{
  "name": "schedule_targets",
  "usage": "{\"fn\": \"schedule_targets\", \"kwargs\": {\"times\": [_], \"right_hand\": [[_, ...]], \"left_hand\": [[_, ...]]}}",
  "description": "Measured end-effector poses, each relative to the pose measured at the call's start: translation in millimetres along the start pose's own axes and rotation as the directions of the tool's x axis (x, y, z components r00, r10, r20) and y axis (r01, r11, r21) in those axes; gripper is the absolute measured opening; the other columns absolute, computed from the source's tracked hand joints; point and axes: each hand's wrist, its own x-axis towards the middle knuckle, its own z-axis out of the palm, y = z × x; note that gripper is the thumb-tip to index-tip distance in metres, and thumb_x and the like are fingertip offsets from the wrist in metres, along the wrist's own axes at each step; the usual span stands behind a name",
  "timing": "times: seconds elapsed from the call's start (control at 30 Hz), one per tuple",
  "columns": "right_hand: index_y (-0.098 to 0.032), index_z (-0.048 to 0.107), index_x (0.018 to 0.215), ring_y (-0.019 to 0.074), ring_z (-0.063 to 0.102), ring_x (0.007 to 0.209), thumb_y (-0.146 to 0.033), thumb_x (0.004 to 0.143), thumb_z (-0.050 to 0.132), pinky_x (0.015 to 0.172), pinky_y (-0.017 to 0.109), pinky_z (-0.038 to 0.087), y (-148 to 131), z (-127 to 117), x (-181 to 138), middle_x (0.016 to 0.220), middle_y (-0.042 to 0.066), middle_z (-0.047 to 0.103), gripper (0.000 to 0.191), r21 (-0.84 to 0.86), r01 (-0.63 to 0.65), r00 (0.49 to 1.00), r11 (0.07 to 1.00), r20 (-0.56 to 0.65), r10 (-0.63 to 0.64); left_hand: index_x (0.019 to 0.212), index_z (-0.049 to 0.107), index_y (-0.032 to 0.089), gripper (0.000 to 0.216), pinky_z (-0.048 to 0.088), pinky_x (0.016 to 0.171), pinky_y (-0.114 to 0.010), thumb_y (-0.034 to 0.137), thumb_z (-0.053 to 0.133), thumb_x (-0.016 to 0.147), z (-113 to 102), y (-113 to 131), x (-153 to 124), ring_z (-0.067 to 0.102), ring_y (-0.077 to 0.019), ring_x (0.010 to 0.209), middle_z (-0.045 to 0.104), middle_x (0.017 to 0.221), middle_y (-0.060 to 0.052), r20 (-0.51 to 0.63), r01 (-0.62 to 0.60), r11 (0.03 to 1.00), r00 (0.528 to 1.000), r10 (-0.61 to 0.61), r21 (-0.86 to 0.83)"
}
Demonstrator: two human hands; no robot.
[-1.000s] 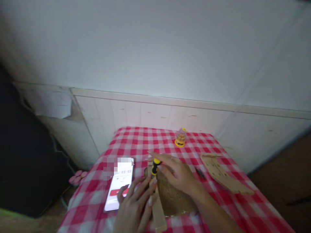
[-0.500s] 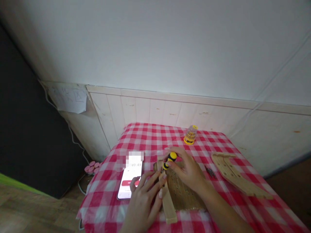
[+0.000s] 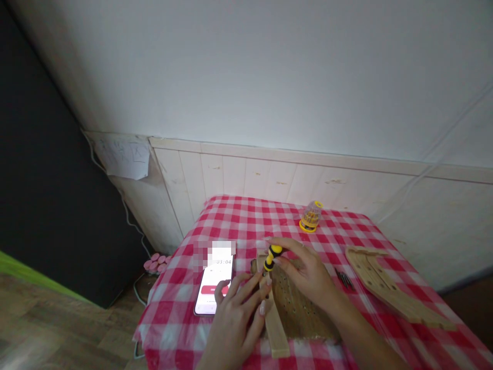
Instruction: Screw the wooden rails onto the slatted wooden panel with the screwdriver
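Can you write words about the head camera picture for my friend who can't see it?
A right hand pinches a yellow-and-black screwdriver above a brown wooden board full of holes, while a left hand lies beside a pale wooden strip. A lit smartphone sits on the red-and-white checked tablecloth.

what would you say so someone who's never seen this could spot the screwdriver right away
On the red-and-white checked tablecloth, find the perforated wooden board near the front edge. Just above it, the right hand pinches a short screwdriver with a black-and-yellow grip, unlike the clear jar with yellow ends standing farther back.
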Motion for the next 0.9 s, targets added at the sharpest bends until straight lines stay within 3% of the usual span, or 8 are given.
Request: {"fn": "schedule_targets", "kwargs": {"times": [0.13, 0.23, 0.37, 0.53, 0.67, 0.73, 0.9], "right_hand": [[-0.024, 0.067, 0.103, 0.0222, 0.076, 0.081, -0.037, 0.095, 0.068, 0.075, 0.034, 0.063, -1.4, 2.9, 0.8, 0.09, 0.005, 0.078, 0.015, 0.033, -0.029, 0.996, 0.999, -0.083, 0.032], [-0.024, 0.061, 0.1, 0.0211, 0.075, 0.079, -0.033, 0.095, 0.069, 0.072, 0.032, 0.062, -5.4, 3.1, 1.8, 0.088, 0.005, 0.077, 0.013, 0.049, -0.003, 0.997, 0.999, -0.079, 0.007], [-0.025, 0.06, 0.114, 0.0229, 0.078, 0.095, -0.024, 0.1, 0.059, 0.083, 0.036, 0.063, -8.4, 3.0, 1.3, 0.104, 0.008, 0.08, 0.014, 0.05, 0.002, 1.0, 0.999, -0.011, -0.002], [-0.027, 0.066, 0.123, 0.0227, 0.079, 0.097, -0.026, 0.102, 0.055, 0.085, 0.036, 0.065, -4.4, 0.5, -1.0, 0.108, 0.008, 0.081, 0.023, -0.005, 0.053, 0.998, 0.999, 0.03, -0.053], [-0.03, 0.046, 0.155, 0.0244, 0.067, 0.129, -0.025, 0.106, 0.047, 0.103, 0.042, 0.058, -3.1, -5.2, 0.3, 0.146, 0.01, 0.066, 0.049, 0.008, 0.087, 0.982, 0.996, 0.169, -0.088], [-0.032, 0.039, 0.159, 0.0234, 0.065, 0.132, -0.02, 0.105, 0.044, 0.105, 0.043, 0.057, -2.2, -6.2, 1.1, 0.15, 0.009, 0.062, 0.055, 0.006, 0.086, 0.977, 0.996, 0.197, -0.086], [-0.03, 0.066, 0.134, 0.0227, 0.077, 0.11, -0.021, 0.102, 0.054, 0.093, 0.037, 0.063, 1.4, -1.4, 1.7, 0.123, 0.007, 0.079, 0.035, 0.011, 0.028, 0.996, 1.0, 0.083, -0.029]], "left_hand": [[0.149, 0.057, 0.034, 0.056, 0.039, 0.102, -0.046, 0.009, 0.047, 0.099, -1.0, -0.2, 0.6, 0.057, -0.0281, 0.131, 0.064, 0.148, -0.001, 0.022, -0.009, 1.0, 1.0, 0.009, 0.009], [0.149, 0.056, 0.034, 0.058, 0.037, 0.102, -0.047, 0.008, 0.047, 0.098, -2.3, 0.0, 1.3, 0.057, -0.0276, 0.132, 0.063, 0.149, -0.001, 0.037, -0.004, 1.0, 0.999, 0.004, 0.004], [0.148, 0.058, 0.032, 0.058, 0.038, 0.105, -0.046, 0.007, 0.048, 0.097, -3.3, 0.5, 2.0, 0.058, -0.0275, 0.131, 0.064, 0.148, -0.002, 0.033, -0.009, 1.0, 0.999, 0.009, -0.016], [0.15, 0.056, 0.032, 0.059, 0.038, 0.105, -0.046, 0.008, 0.048, 0.097, -3.5, 0.9, 2.5, 0.058, -0.0281, 0.133, 0.063, 0.149, -0.004, 0.049, 0.002, 0.999, 0.999, -0.001, -0.034], [0.147, 0.059, 0.032, 0.056, 0.037, 0.105, -0.048, 0.008, 0.046, 0.098, -3.6, 1.1, 3.2, 0.056, -0.0281, 0.135, 0.062, 0.15, -0.003, 0.06, 0.013, 0.999, 0.998, -0.01, -0.045], [0.146, 0.059, 0.032, 0.055, 0.037, 0.105, -0.048, 0.008, 0.044, 0.099, -3.7, 1.4, 3.2, 0.055, -0.0277, 0.135, 0.062, 0.15, -0.003, 0.067, 0.014, 0.999, 0.998, -0.01, -0.046], [0.151, 0.054, 0.031, 0.057, 0.037, 0.106, -0.047, 0.008, 0.044, 0.1, -3.1, 2.1, 1.8, 0.055, -0.0278, 0.135, 0.061, 0.151, -0.003, 0.06, 0.015, 0.999, 0.998, -0.013, -0.035]]}}
